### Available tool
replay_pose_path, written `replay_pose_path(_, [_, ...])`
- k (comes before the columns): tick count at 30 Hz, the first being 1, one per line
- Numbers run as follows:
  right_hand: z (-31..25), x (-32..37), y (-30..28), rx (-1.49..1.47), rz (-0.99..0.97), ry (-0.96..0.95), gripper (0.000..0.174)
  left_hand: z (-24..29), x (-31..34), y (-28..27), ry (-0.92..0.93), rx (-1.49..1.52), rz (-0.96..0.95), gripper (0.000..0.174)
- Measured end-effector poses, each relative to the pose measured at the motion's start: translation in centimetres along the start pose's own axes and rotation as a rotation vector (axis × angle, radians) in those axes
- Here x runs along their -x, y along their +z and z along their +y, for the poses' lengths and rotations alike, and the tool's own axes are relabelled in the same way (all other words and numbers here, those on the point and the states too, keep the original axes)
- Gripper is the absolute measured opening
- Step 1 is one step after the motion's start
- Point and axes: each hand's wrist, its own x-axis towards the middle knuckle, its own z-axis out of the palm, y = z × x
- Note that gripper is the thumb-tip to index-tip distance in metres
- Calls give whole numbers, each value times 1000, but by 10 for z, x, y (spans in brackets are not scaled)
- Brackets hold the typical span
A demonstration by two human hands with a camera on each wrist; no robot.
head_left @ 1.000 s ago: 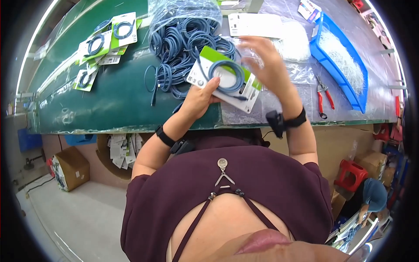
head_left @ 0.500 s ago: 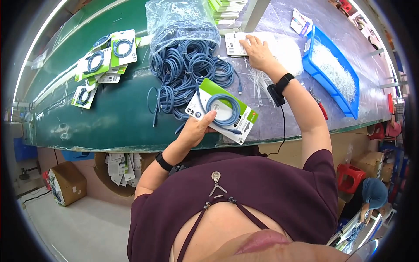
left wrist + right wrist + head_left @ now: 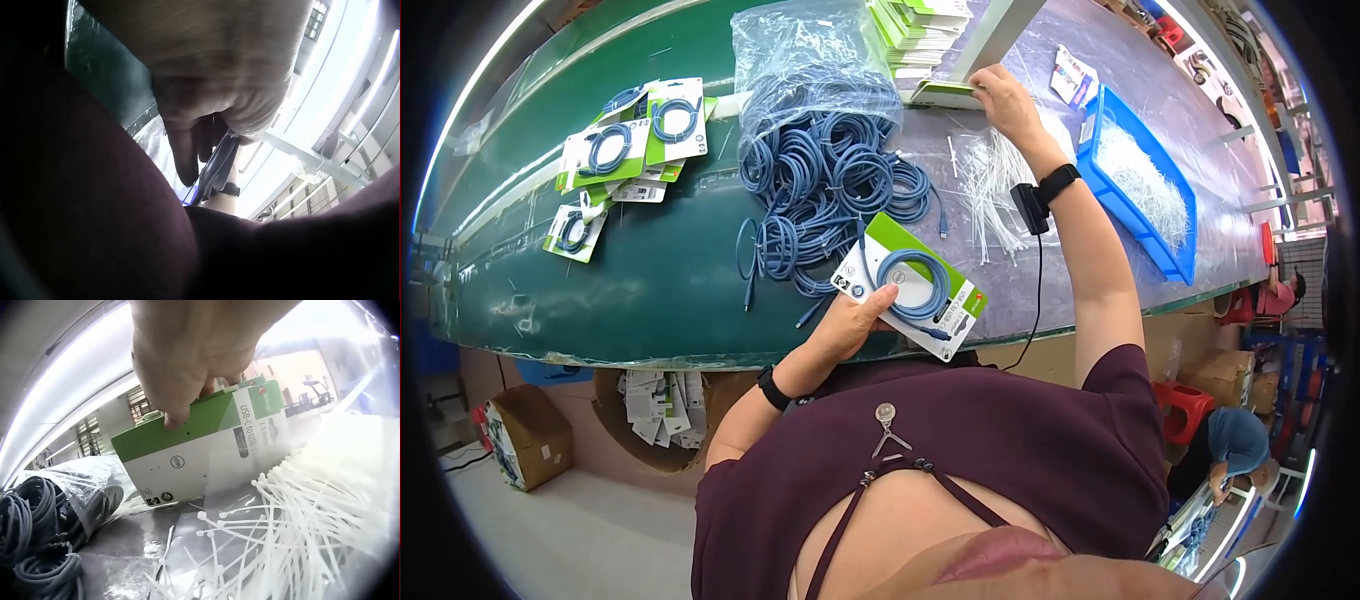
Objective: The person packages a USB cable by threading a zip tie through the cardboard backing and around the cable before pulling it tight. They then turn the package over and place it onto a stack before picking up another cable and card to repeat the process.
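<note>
My left hand (image 3: 847,323) holds a white and green card (image 3: 960,306) near the table's front edge, thumb on top, with a coiled blue cable (image 3: 941,285) lying on the card. In the dark left wrist view, the left hand (image 3: 219,69) has its fingers behind the cable and card. Farther back, my right hand (image 3: 1010,105) grips the top edge of green and white cards (image 3: 947,92) that stand tilted up. The right wrist view shows that hand (image 3: 194,356) pinching the green edge of a printed card (image 3: 194,453), with white zip ties (image 3: 275,531) below it.
Coiled blue cables (image 3: 840,150) spill from a clear bag (image 3: 785,50) at the middle. Carded cables (image 3: 608,150) lie at the left. A blue tray (image 3: 1145,235) of zip ties stands at the right, and stacked cards (image 3: 915,40) lie behind near a metal post (image 3: 995,35).
My right hand has moved away from the left hand to the cards at the back and tilted them up from lying flat. The left hand still holds the card and cable.
</note>
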Motion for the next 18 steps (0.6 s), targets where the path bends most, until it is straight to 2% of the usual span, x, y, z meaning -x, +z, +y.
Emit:
replay_pose_path(3, [9,-4,5,27,31,11,18,-5,2,-5,-16,-29,-1,39])
replay_pose_path(8, [9,-9,-2,-93,-49,74,19,-5,8,-3,-27,-18,26,38])
replay_pose_path(11, [-12,-6,-3,317,153,-86,21,-6,5,-3,-11,-14,25,37])
replay_pose_path(12, [-20,-7,-6,315,154,-88,21,-4,4,-3,-9,-15,28,37])
replay_pose_path(15, [-52,-9,-21,377,395,84,24,3,5,-2,25,-39,49,36])
replay_pose_path(16, [-60,-6,-27,363,379,85,24,7,4,-2,15,-29,65,36])
replay_pose_path(18, [-83,9,-36,-106,315,135,31,13,3,-4,21,-118,97,37])
